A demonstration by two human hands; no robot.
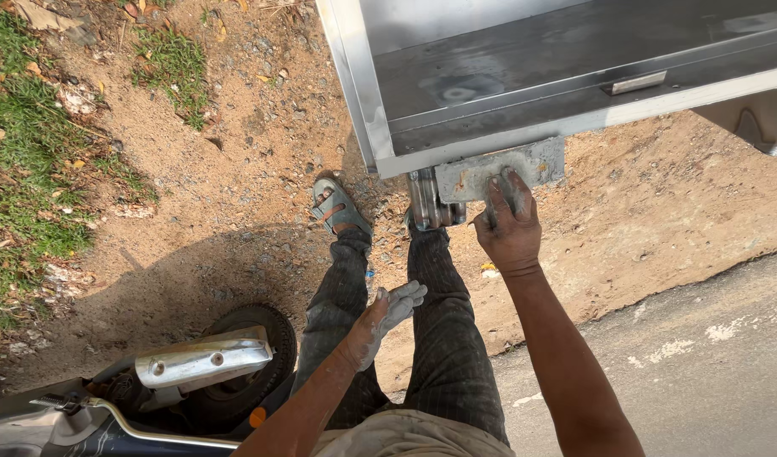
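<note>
My right hand [508, 222] reaches forward and presses its fingers flat against a grey metal plate [536, 162] fixed under the edge of a large metal frame [490, 76]. It grips nothing. My left hand [388, 313] hangs open in front of my thighs, smeared with grey paste, fingers loosely apart and holding nothing. My legs in dark trousers stand below, one sandalled foot [337, 206] on the sandy ground.
A motorbike's rear wheel and silver exhaust guard [204, 362] sit at the lower left, close to my left leg. Grass [24, 161] borders the sand on the left. A paved road [701, 364] lies at the lower right.
</note>
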